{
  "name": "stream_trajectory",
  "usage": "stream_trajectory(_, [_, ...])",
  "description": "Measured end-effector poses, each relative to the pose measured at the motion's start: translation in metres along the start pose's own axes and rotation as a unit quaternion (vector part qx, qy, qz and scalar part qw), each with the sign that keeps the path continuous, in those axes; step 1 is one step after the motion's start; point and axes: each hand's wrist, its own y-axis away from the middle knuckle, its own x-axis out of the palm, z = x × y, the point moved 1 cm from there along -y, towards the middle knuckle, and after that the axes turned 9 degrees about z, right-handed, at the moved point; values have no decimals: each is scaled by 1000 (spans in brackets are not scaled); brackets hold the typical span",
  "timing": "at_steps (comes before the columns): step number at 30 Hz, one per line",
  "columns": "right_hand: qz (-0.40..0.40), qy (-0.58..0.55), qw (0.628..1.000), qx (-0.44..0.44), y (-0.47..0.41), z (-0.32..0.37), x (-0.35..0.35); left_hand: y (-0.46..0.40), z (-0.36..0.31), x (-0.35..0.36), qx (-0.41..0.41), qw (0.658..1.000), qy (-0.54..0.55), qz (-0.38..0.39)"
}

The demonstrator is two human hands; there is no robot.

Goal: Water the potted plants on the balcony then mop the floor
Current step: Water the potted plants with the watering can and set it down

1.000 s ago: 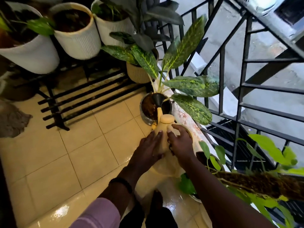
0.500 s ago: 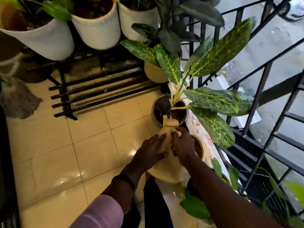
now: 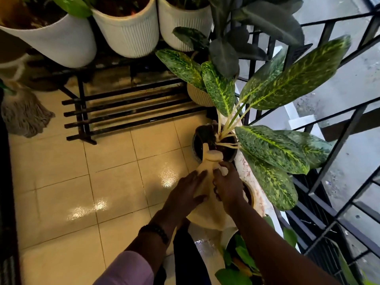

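I hold a cream plastic watering can (image 3: 207, 210) tipped forward, its spout over the soil of a dark round pot (image 3: 198, 156) by the railing. That pot holds a plant with big speckled green leaves (image 3: 271, 145). My left hand (image 3: 186, 193) presses flat against the can's left side. My right hand (image 3: 229, 187) grips the can near its neck on the right. A string mop head (image 3: 23, 115) rests on the floor at the far left. The tiled floor (image 3: 115, 182) is beige and shiny with wet patches.
Three white pots (image 3: 127, 33) stand on a black metal rack (image 3: 123, 114) at the back. A cream ribbed pot (image 3: 198, 97) sits behind the dark one. Black balcony railing (image 3: 337, 140) runs along the right. More green leaves (image 3: 242, 262) lie near my right forearm.
The view has shifted left and down, so the plants and rack sit further right and closer. Both hands have stayed on the watering can, its spout still over the dark pot.
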Motion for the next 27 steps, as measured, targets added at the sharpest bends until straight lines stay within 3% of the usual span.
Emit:
stream_trajectory(11, [24,35,989,-144,-23,102,-7,-8,-31,-85,15,996,-26,-87])
stream_trajectory(20, [-16,-50,991,-124,-73,214,-38,-59,-76,-176,50,989,-13,-140])
stream_trajectory(27, [3,-9,995,-100,-103,285,-67,-100,-102,-221,67,992,9,-104])
